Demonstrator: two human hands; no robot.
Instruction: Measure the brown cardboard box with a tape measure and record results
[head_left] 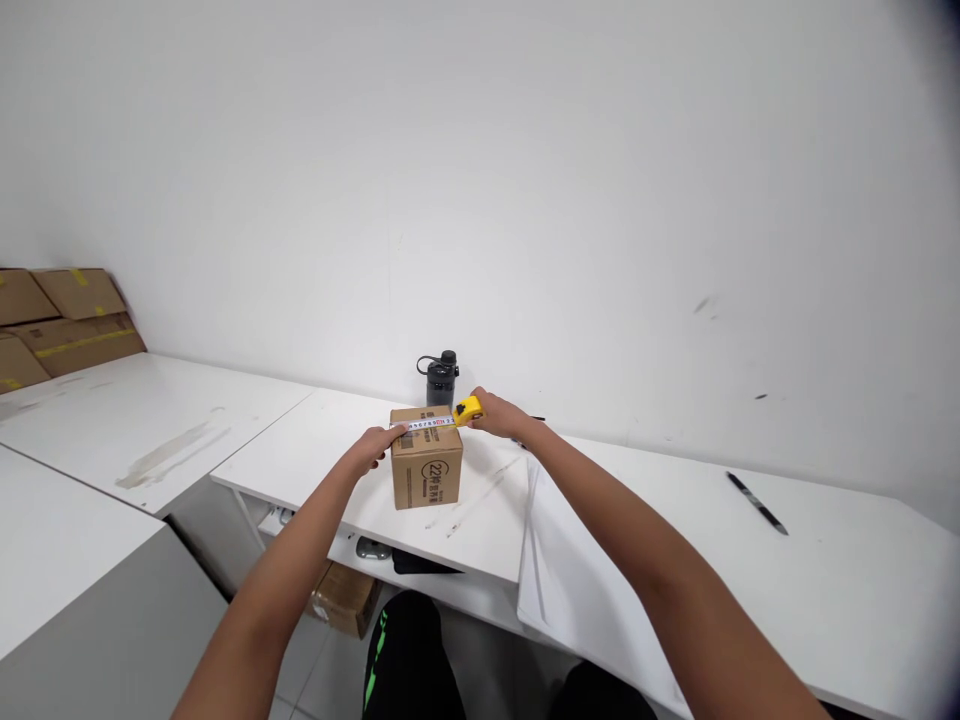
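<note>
A small brown cardboard box point(426, 478) with dark printing stands upright on the white desk. My right hand point(495, 413) is closed around a yellow tape measure point(469, 409) at the box's top right edge. From its case the white blade point(431, 423) runs leftward across the top of the box, numbers facing up. At the top left edge, my left hand point(372, 447) presses the blade's free end against the box with its fingers; the very tip is hidden under them.
Behind the box stands a dark water bottle point(441, 384). White paper sheets point(574, 575) hang over the desk's front edge, with a black pen point(756, 502) farther right. Stacked cartons point(79, 325) are at far left; another carton point(346, 597) lies below.
</note>
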